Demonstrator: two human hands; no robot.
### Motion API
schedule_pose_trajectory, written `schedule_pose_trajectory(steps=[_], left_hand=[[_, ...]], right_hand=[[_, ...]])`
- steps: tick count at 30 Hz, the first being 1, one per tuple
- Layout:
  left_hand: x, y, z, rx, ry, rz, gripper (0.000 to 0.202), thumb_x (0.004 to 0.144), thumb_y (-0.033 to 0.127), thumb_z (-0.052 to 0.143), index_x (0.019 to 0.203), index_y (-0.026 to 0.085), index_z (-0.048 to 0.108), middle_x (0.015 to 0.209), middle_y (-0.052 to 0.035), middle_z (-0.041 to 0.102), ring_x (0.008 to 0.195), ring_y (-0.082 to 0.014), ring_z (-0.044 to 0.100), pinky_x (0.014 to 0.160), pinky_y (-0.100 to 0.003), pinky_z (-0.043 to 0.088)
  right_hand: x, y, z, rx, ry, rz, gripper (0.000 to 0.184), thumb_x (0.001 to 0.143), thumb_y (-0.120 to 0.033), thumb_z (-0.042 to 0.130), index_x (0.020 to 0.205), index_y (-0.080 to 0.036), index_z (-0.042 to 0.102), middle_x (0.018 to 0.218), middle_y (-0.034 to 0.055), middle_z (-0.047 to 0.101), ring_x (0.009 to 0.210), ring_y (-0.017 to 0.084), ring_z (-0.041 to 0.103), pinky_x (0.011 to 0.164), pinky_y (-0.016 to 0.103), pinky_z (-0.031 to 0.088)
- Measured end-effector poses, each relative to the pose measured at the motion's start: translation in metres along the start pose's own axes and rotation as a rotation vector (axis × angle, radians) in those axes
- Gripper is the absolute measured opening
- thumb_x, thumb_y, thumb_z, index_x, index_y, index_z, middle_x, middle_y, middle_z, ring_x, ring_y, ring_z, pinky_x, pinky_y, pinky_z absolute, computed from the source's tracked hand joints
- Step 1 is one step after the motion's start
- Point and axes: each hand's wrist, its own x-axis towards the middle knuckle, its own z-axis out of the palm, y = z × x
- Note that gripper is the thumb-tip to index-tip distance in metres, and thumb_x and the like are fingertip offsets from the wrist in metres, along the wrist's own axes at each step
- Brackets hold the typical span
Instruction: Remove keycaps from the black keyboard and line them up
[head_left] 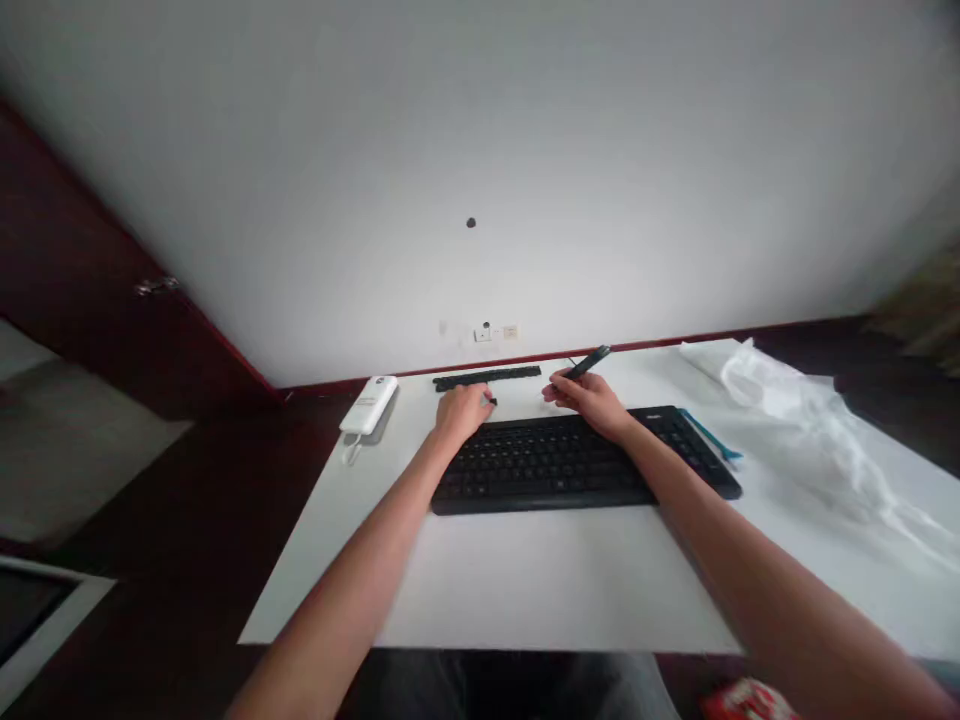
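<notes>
A black keyboard [551, 460] lies on the white table in front of me, under both my wrists. My left hand [461, 410] is at its far left edge, fingers closed on a small black piece [493, 401], too small to make out well. Just past the keyboard's far edge, my right hand [589, 397] grips a dark pen-shaped tool [590, 361], tilted with its upper end to the right. Beyond my hands, a long black strip [499, 374] with a rough outline lies near the far table edge.
On the left of the white table [525, 580] lies a white power bank [370, 403] with a short looped cable. To the right are a blue stick-like tool [710, 435] beside the keyboard and crumpled clear plastic wrapping [814, 430]. A wall stands behind the table.
</notes>
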Motion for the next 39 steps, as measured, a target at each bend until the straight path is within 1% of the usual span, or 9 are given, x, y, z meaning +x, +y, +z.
schedule_pose_trajectory(steps=[6, 11, 14, 19, 26, 33, 39], left_hand=[[0.010, 0.012, 0.003, 0.024, -0.007, -0.008, 0.026, 0.096, 0.041, 0.059, 0.116, 0.031, 0.072, 0.101, -0.0073, 0.076, 0.097, -0.0277, 0.072, 0.087, -0.036, 0.054], [0.015, 0.017, 0.001, 0.024, -0.007, 0.011, 0.031, 0.095, 0.039, 0.061, 0.125, 0.031, 0.068, 0.107, -0.0080, 0.075, 0.099, -0.0274, 0.071, 0.089, -0.036, 0.053], [0.016, 0.019, 0.001, 0.020, -0.012, 0.026, 0.026, 0.097, 0.036, 0.059, 0.120, 0.032, 0.071, 0.107, -0.0068, 0.075, 0.100, -0.0266, 0.071, 0.090, -0.036, 0.052], [0.024, 0.017, 0.002, 0.022, -0.005, 0.036, 0.024, 0.097, 0.032, 0.057, 0.115, 0.031, 0.073, 0.107, -0.0065, 0.075, 0.100, -0.0266, 0.070, 0.089, -0.036, 0.052], [0.038, 0.013, 0.005, 0.024, 0.005, 0.034, 0.022, 0.097, 0.031, 0.057, 0.111, 0.031, 0.074, 0.107, -0.0054, 0.075, 0.100, -0.0258, 0.069, 0.089, -0.036, 0.051], [0.038, 0.011, 0.008, 0.019, 0.015, 0.017, 0.025, 0.097, 0.029, 0.055, 0.114, 0.030, 0.074, 0.107, -0.0070, 0.075, 0.100, -0.0267, 0.069, 0.089, -0.037, 0.050], [0.038, 0.010, 0.008, 0.027, 0.018, 0.002, 0.024, 0.098, 0.030, 0.055, 0.113, 0.030, 0.074, 0.107, -0.0073, 0.075, 0.100, -0.0268, 0.069, 0.089, -0.037, 0.051]], right_hand=[[0.000, 0.001, 0.000, 0.004, 0.005, 0.001, 0.035, 0.083, -0.046, 0.082, 0.099, -0.017, 0.071, 0.089, 0.0092, 0.080, 0.082, 0.018, 0.075, 0.072, 0.025, 0.061], [-0.002, -0.005, 0.004, 0.014, 0.019, 0.018, 0.027, 0.086, -0.039, 0.080, 0.096, -0.016, 0.071, 0.087, 0.0095, 0.080, 0.081, 0.017, 0.075, 0.071, 0.023, 0.061], [-0.003, -0.007, 0.006, 0.021, 0.021, 0.022, 0.024, 0.087, -0.037, 0.080, 0.096, -0.016, 0.071, 0.087, 0.0091, 0.080, 0.080, 0.017, 0.075, 0.071, 0.022, 0.060], [-0.002, -0.007, 0.005, 0.025, 0.014, 0.025, 0.024, 0.087, -0.036, 0.080, 0.095, -0.016, 0.072, 0.088, 0.0099, 0.080, 0.079, 0.017, 0.076, 0.070, 0.023, 0.061], [0.001, 0.000, 0.001, 0.043, 0.003, -0.001, 0.026, 0.086, -0.038, 0.081, 0.095, -0.016, 0.072, 0.089, 0.0098, 0.080, 0.080, 0.018, 0.076, 0.070, 0.024, 0.061], [0.002, 0.001, 0.001, 0.059, -0.004, 0.004, 0.028, 0.084, -0.039, 0.082, 0.096, -0.016, 0.072, 0.088, 0.0098, 0.080, 0.078, 0.017, 0.076, 0.068, 0.022, 0.061], [0.002, 0.000, 0.002, 0.053, 0.001, 0.012, 0.026, 0.086, -0.038, 0.082, 0.096, -0.016, 0.071, 0.088, 0.0095, 0.080, 0.079, 0.017, 0.076, 0.069, 0.022, 0.061]])
